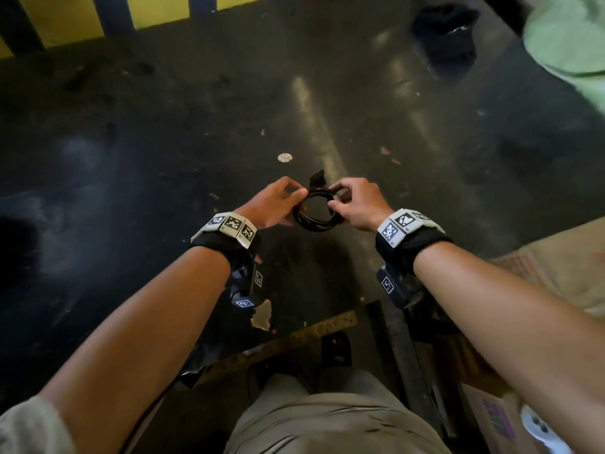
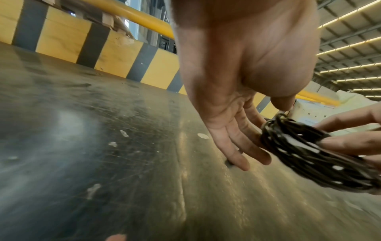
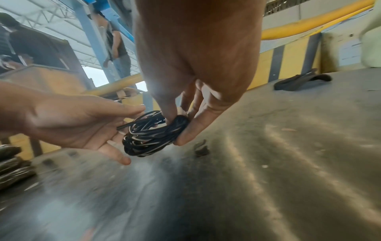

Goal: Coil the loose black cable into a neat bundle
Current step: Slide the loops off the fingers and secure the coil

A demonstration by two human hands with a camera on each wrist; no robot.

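Note:
The black cable (image 1: 316,211) is wound into a small round coil, held just above the dark scuffed surface (image 1: 163,142). My right hand (image 1: 339,199) pinches the coil's right side between thumb and fingers; the right wrist view shows that grip (image 3: 179,128) bunching the loops (image 3: 148,138). My left hand (image 1: 294,204) is at the coil's left side with straight fingers. In the left wrist view its thumb tip touches the top of the coil (image 2: 309,154) and the fingers (image 2: 247,146) spread behind it. A short loose cable end (image 3: 125,127) pokes out toward the left palm (image 3: 78,124).
A small black scrap (image 1: 317,178) lies just beyond the hands. A black cloth item (image 1: 445,34) sits far right, near a pale green shape (image 1: 569,44). A yellow-and-dark striped barrier (image 1: 65,21) lines the far edge. Cardboard boxes (image 1: 556,273) stand at my right. People (image 3: 117,40) stand beyond.

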